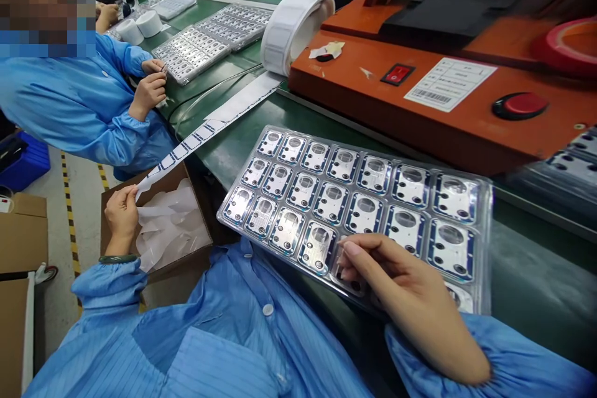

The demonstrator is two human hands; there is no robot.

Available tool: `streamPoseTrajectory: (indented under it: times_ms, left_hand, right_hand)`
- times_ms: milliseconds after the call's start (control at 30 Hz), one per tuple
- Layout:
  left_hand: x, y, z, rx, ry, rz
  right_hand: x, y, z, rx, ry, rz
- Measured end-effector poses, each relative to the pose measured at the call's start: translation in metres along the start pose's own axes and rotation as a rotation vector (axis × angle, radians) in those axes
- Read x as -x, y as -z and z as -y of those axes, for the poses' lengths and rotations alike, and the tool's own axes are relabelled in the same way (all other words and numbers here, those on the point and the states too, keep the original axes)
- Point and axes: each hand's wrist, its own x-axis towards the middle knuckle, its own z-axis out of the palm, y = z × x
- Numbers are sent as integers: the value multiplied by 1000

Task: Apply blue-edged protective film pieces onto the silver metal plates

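My left hand (122, 214) pinches the loose end of a strip of adhesive labels (186, 144), a white backing with dark blue frame-shaped outlines. The strip runs taut up to a label roll (293, 34) standing against the orange machine. On the table lies a clear plastic tray (487, 242), its pockets filled with flat silver plates (365, 212) that have round holes and blue borders. Over the tray's near edge, the fingertips of my right hand (401, 273) are pressed together at a pocket. What they hold, if anything, is hidden.
The orange machine (354, 87) with a red button (520, 104) stands behind the tray. Below my left hand, a cardboard box (203, 214) holds crumpled backing strips. A co-worker in blue (79, 93) works at the left beside other filled trays (191, 53). More plates are stacked at right.
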Motion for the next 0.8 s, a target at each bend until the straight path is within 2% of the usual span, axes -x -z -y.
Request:
streamPoseTrajectory:
  times_ms: [133, 267, 367, 567, 800]
  left_hand:
    - [3, 12, 18, 7, 30, 15]
    - [11, 5, 22, 54, 96, 33]
    - [18, -13, 21, 118, 158, 82]
    - [30, -54, 11, 262, 302, 275]
    - [33, -114, -17, 415, 530, 322]
  right_hand:
    - [0, -1, 0, 23, -14, -19]
    - [-1, -1, -1, 44, -37, -51]
    - [-2, 0, -1, 51, -48, -65]
    - [-2, -1, 2, 61, -84, -82]
    - [-2, -2, 2, 50, -96, -99]
